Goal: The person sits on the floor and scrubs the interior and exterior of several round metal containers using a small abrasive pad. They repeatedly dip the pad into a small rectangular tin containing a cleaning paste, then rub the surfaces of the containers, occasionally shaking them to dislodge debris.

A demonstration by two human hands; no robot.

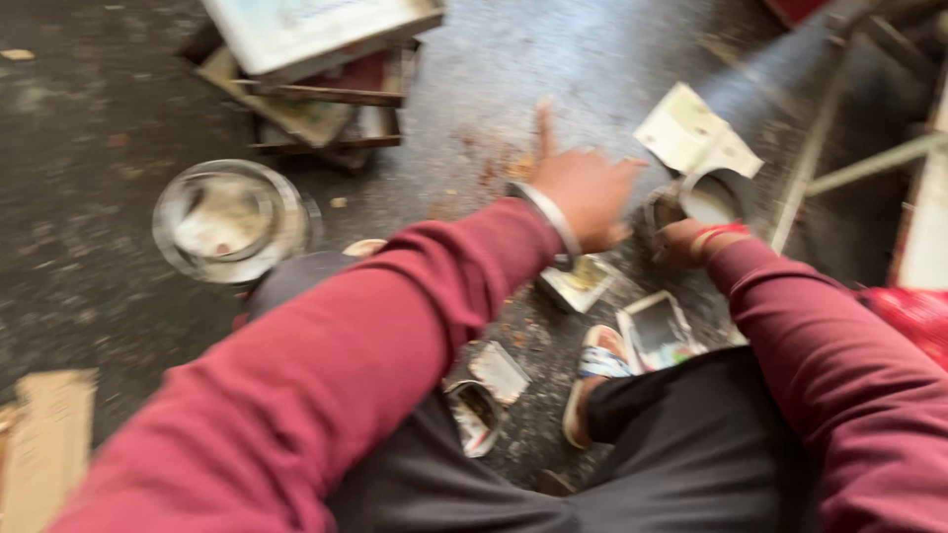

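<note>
Round tin [703, 202] on littered grey floor [89, 266]

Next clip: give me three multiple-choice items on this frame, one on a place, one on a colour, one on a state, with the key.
1. Where does the round metal plate lie?
A. On the floor, left of the left hand
B. On a lap
C. On the stacked frames

2. What colour are the sleeves?
A. Blue
B. Dark red
C. White

3. How is the left hand?
A. Clenched in a fist
B. Hidden from view
C. Spread, one finger pointing away

Key:
1 A, the plate sits on the grey floor, far left.
2 B, both arms wear dark red.
3 C, the fingers are spread, blurred. The right hand is at a small tin; its grip cannot be made out.
</note>
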